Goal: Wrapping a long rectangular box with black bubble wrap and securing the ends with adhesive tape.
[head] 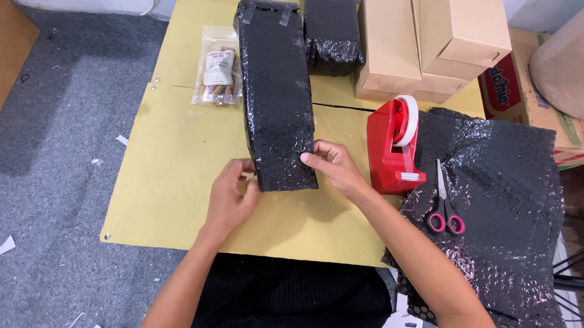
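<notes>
- Nearest to us, our left hand (229,197) pinches at the near left corner of the long parcel wrapped in black bubble wrap (276,95); thumb and fingers are drawn together there, though we cannot tell whether they grip a flap of wrap or a strip of tape.
- Our right hand (334,167) lies against the parcel's near right edge, fingers bent and pressing on the wrap rather than closed around it.
- The parcel lies flat on the yellow-brown card sheet (175,179) and runs away from us, with clear tape showing at its far end.
- We judge it stiff inside and soft outside: the glossy wrap looks slippery and will give under the fingers, so a hold across both long sides seems safest.
- Just right of it stands a red tape dispenser (395,148), and beside that pink-handled scissors (445,201) lie on loose black bubble wrap sheets (498,190).
- Left of the parcel lies a clear snack packet (219,74).
- Farthest off are a second black-wrapped bundle (332,29) and stacked plain cardboard boxes (426,39).
</notes>
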